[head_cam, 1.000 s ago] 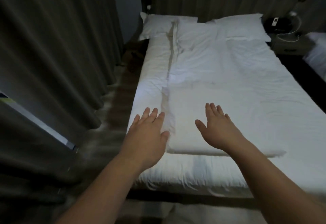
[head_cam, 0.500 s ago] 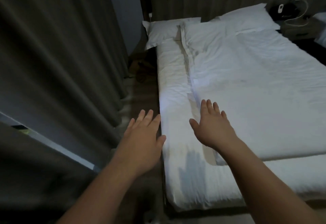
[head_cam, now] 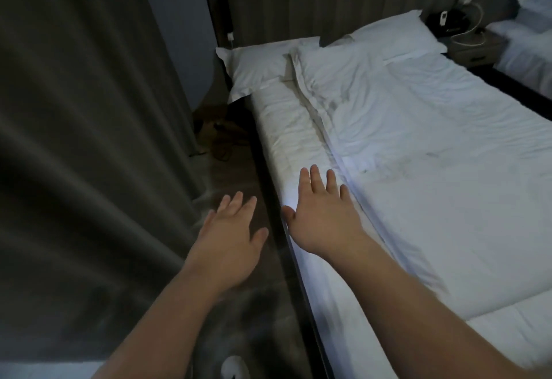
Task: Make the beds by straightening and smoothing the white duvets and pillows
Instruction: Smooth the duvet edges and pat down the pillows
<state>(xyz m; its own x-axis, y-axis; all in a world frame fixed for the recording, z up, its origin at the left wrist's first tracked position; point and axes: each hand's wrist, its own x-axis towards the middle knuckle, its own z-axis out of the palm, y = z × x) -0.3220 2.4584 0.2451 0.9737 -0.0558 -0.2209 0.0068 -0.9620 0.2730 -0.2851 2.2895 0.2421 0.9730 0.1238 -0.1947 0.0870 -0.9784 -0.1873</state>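
While your right hand (head_cam: 324, 217) hovers over the bed's left edge, fingers spread, it holds nothing. Your left hand (head_cam: 230, 235) (fingers also straight) hangs above the floor beside the duvet (head_cam: 433, 199).

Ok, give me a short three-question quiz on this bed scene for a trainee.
1. True or false: the left hand grips the duvet.
2. Which side of the mattress does the duvet leave bare? A: the curtain side. B: the far side. C: neither.
3. How many pillows lie at the head of this bed?
Key: 1 false, it is open, above the floor. 2 A. 3 two.
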